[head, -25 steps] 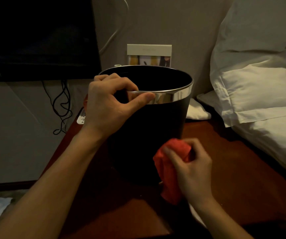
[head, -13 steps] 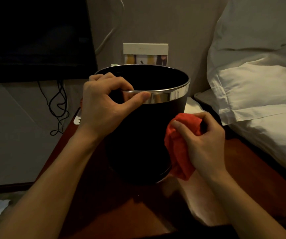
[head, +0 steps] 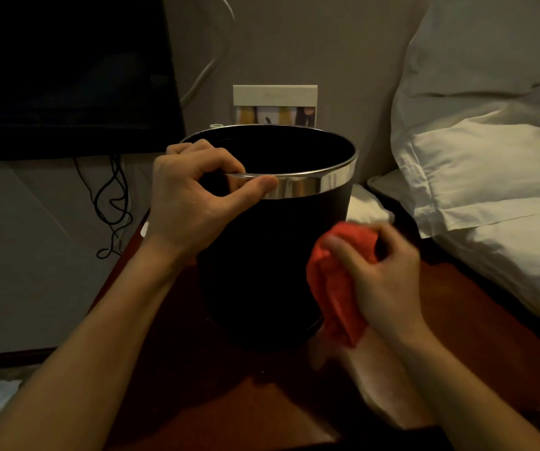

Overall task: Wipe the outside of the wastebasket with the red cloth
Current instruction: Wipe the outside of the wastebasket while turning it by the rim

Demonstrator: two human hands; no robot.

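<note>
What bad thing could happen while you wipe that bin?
The wastebasket stands on a small wooden table; if the left hand lets go of the silver rim, the right hand pushing the red cloth might slide or tip it. The dangling cloth could also snag underneath.

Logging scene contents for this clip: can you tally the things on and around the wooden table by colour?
Black: 2, the wastebasket and the screen
Red: 1, the red cloth
White: 3, two pillows and a folded towel
Pale with coloured pictures: 1, the card against the wall
Total: 7
</note>
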